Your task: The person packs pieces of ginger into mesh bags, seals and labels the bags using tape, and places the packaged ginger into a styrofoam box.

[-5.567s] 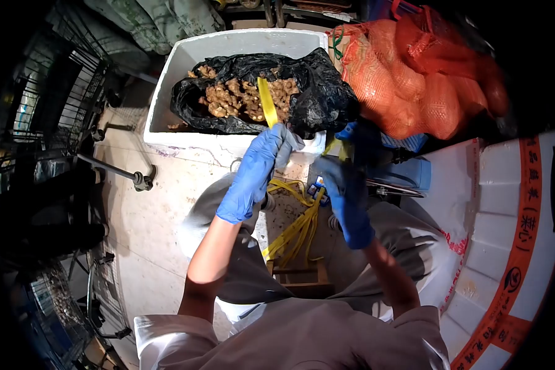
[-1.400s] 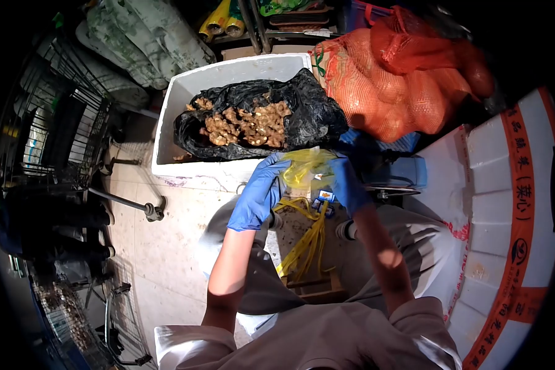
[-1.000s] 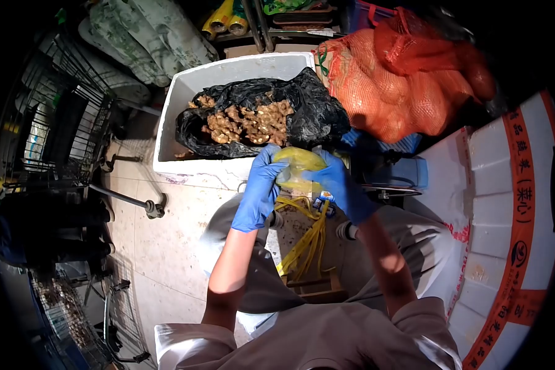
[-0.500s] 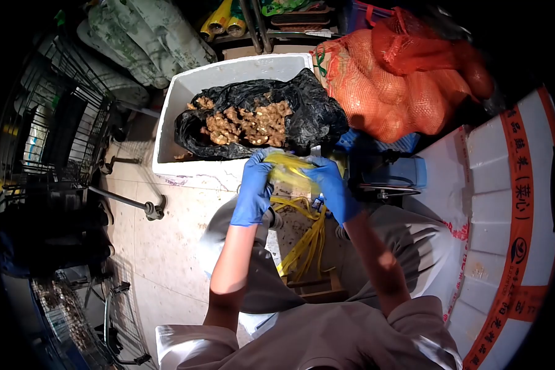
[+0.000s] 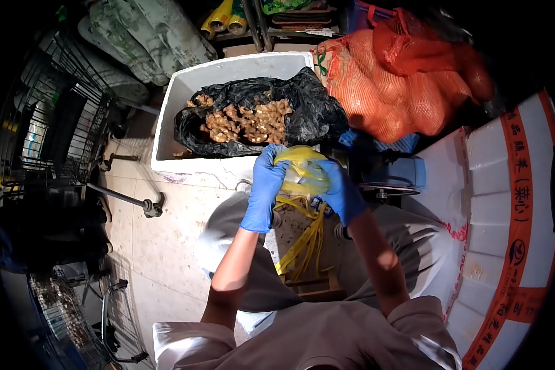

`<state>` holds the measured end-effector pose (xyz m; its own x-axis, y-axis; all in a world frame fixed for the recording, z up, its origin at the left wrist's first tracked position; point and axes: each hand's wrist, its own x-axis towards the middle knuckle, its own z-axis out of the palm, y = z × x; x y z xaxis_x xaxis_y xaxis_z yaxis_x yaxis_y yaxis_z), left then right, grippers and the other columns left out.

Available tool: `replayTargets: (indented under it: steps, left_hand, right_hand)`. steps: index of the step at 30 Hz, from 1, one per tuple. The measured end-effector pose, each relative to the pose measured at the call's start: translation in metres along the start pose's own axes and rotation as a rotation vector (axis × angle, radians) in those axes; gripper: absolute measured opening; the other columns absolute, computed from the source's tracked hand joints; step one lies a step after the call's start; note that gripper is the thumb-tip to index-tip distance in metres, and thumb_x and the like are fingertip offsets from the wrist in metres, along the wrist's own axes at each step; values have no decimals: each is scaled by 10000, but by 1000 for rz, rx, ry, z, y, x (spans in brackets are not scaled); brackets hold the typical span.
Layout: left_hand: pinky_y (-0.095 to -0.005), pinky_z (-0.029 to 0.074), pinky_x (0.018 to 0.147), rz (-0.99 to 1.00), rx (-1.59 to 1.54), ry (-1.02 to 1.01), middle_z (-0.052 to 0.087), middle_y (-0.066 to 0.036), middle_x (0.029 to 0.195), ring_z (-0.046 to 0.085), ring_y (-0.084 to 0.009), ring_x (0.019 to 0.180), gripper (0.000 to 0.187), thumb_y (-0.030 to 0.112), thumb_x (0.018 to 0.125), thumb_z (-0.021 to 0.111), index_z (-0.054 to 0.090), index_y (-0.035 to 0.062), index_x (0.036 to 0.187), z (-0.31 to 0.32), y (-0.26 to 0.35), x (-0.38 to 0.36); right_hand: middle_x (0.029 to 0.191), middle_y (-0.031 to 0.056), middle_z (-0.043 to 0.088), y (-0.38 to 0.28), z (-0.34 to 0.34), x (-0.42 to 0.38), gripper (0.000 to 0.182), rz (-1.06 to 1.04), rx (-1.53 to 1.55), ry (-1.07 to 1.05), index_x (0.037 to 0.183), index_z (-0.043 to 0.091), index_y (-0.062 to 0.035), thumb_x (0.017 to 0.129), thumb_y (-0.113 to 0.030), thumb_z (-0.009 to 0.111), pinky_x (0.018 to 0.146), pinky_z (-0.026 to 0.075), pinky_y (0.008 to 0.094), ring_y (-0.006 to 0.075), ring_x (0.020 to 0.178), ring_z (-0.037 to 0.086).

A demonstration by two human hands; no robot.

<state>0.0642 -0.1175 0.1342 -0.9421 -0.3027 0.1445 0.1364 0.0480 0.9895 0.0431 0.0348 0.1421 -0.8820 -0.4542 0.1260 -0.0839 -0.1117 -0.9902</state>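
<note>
- The person's left hand [image 5: 266, 176], in a blue glove, gripped the edge of some sheer yellow material [image 5: 300, 161] at its 9 o'clock side, fingers bent around it.
- The right hand [image 5: 339, 192], gloved to match, met the same material at its 4 o'clock side; the yellow veiled the fingertips, so one could not tell whether they were closed on it or spread inside it.
- The material itself was held up between the two hands (bunched, and thin enough to see through), just beside the near wall of a white foam box [image 5: 213, 173].
- Seen from the material, knobbly ginger [image 5: 268, 123] lay at 10 o'clock, inside that box, with a crumpled black plastic bag [image 5: 317, 117] around it; the bag's bulkiest folds stood near 12 o'clock.
- At 6 o'clock, below the hands and between the person's knees, hung or lay a bundle of yellow strips [image 5: 311, 243], with a wooden frame [image 5: 328, 285] just beyond.
- Orange-red mesh sacks [image 5: 407, 92] bulged at 2 o'clock.
- A blue container [image 5: 411, 172] sat at 3 o'clock.
- White foam with orange tape [image 5: 522, 200] stood at 4 o'clock.
</note>
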Motion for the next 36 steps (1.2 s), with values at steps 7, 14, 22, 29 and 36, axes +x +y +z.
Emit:
replayTargets:
  steps: [7,14,22,29,36]
  left_hand:
    - [-253,499,657,-662,-728,-65,579,-64,873,574,-139,770,180,18,766,496,522,35,943,-2,44,-5]
    - [-310,507,675,-959,-801,-74,568,-101,911,582,-188,786,252,146,839,435,484,13,1046,-3,43,-6]
    - [-381,466,787,-905,-1072,-322,514,-182,1019,547,-265,881,292,118,843,412,443,-53,1077,-1,27,-19]
    - [-276,449,796,-677,-904,-508,539,-92,986,548,-164,856,316,112,803,491,452,-4,1095,11,51,-29]
    - [-216,433,689,-258,-572,-650,522,-56,950,514,-109,809,337,100,798,503,432,23,1118,20,51,-49]
  right_hand:
    - [918,150,569,-13,-9,4,355,-180,-225,-4,924,556,43,588,-16,656,798,408,307,244,893,533]
    - [969,166,534,9,-13,12,428,-242,-440,-18,946,547,37,566,-92,694,818,396,333,300,922,500]
    - [1020,203,466,-5,-22,1,431,-349,-660,-52,998,507,33,634,-140,658,818,381,367,326,943,462]
    - [855,45,510,-29,-23,0,148,78,260,40,911,508,-39,764,-57,502,632,469,242,129,743,527]
    - [946,45,514,-19,-24,-13,212,475,679,-217,1011,465,-52,816,-134,458,778,423,251,114,846,507]
